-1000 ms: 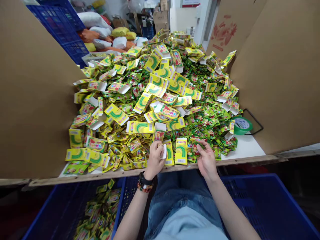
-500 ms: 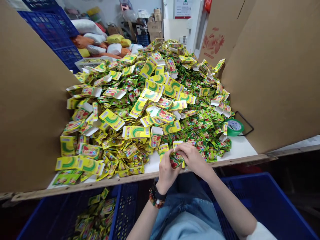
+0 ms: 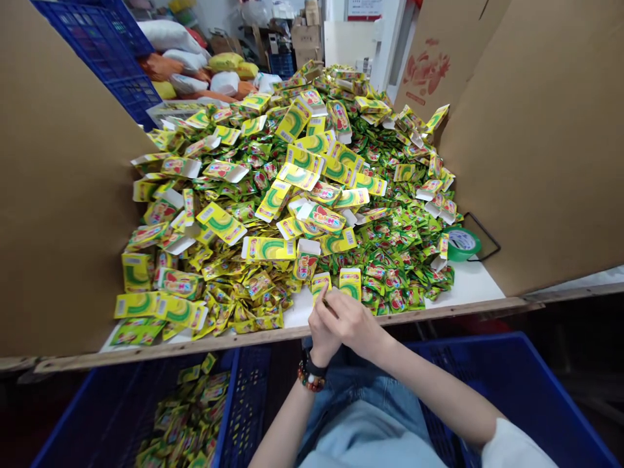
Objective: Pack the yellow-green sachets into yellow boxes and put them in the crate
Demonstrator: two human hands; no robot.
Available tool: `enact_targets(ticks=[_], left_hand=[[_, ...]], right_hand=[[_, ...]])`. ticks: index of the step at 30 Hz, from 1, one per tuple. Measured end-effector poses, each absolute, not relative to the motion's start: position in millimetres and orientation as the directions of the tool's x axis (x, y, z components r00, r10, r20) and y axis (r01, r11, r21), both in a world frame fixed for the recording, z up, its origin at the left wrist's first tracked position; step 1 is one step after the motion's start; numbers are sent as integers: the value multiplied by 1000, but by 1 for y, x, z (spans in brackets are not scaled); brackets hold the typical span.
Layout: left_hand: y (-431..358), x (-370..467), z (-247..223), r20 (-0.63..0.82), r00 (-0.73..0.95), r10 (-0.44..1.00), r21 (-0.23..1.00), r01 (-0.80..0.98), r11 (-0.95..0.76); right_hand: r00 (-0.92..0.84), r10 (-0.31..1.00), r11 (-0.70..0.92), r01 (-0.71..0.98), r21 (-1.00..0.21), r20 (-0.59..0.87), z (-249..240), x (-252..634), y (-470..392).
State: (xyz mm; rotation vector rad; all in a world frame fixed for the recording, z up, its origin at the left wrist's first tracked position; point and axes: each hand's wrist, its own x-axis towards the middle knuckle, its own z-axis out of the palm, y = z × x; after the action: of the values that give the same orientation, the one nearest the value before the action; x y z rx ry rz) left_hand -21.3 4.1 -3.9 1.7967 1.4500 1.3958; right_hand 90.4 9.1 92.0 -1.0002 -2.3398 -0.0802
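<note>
At the table's front edge my left hand (image 3: 324,331) is closed, with a dark band and a bead bracelet at the wrist. My right hand (image 3: 355,324) lies over it, fingers curled and pressed against the left fingers. Only a thin dark sliver shows between them; the green and red sachet seen there earlier is now covered. Just beyond the fingers lie two small yellow-green boxes, one on the left (image 3: 320,283) and one on the right (image 3: 350,284). Green sachets (image 3: 397,276) are heaped to the right, yellow sachets (image 3: 229,292) to the left.
Yellow boxes (image 3: 268,248), many with flaps up, top the heap. Cardboard walls stand left (image 3: 63,195) and right (image 3: 536,162). Green tape (image 3: 462,244) lies beside a black metal frame (image 3: 487,231). Below are a blue crate with sachets (image 3: 231,416) and another blue crate (image 3: 526,390).
My right hand has moved left and closed over my left hand, hiding the green sachet. The view has shifted slightly.
</note>
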Motion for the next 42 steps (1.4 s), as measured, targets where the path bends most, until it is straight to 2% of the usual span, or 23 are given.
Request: enact_targets(ticks=[2,6,8,12,15,17,19,21,22,24,26,28,32,34,37,39,42], left_hand=[[2,-22,-5,489,-91,867,774,504,-384],[-2,-22,-5,563,-65,824,705,558,-437],[-2,-20,-5,582,-62,811,687,571,-450],[-1,-17,-5,587,-72,807,681,582,-444],[-2,-15,-4,582,-83,809,685,587,-432],[-4,-14,-2,571,-102,815,697,584,-415],[-6,-14,-1,559,-127,819,711,582,-395],[-7,-15,-1,569,-119,814,705,579,-408],[-8,-15,-2,586,-99,804,692,577,-434],[-8,-15,-6,631,-51,774,653,574,-495],[-7,-14,-10,666,-30,746,617,585,-527],[-7,-14,-14,674,-41,738,608,599,-522],[-10,-13,-13,583,-64,810,695,555,-456],[-11,-13,-10,545,-37,837,706,559,-435],[-11,-15,-10,545,-15,838,673,604,-427],[-11,-16,-12,546,-22,838,666,618,-418],[-10,-16,-15,543,-29,839,679,604,-418]], right_hand=[[-434,634,657,740,-149,640,79,87,4],[-131,676,443,859,-258,725,57,85,-1],[-121,721,442,838,-319,682,56,85,-2],[-207,837,459,769,-445,506,66,84,-8],[-260,865,468,729,-500,429,72,86,-11],[-228,874,466,644,-607,429,71,89,-11],[-63,909,387,498,-776,413,66,92,-7],[85,953,260,267,-928,291,59,94,-2],[85,978,179,137,-974,192,55,94,0],[-36,999,11,-71,-997,14,49,93,3],[-140,989,-67,-156,-985,-45,45,92,2],[-167,985,17,-118,-993,37,45,91,-2],[-163,943,307,85,-948,291,46,90,-10],[-102,939,341,146,-929,329,45,88,-10],[-40,951,309,201,-930,307,44,87,-8],[-67,942,336,225,-915,329,44,90,-6],[-197,876,480,277,-832,440,43,95,-6]])
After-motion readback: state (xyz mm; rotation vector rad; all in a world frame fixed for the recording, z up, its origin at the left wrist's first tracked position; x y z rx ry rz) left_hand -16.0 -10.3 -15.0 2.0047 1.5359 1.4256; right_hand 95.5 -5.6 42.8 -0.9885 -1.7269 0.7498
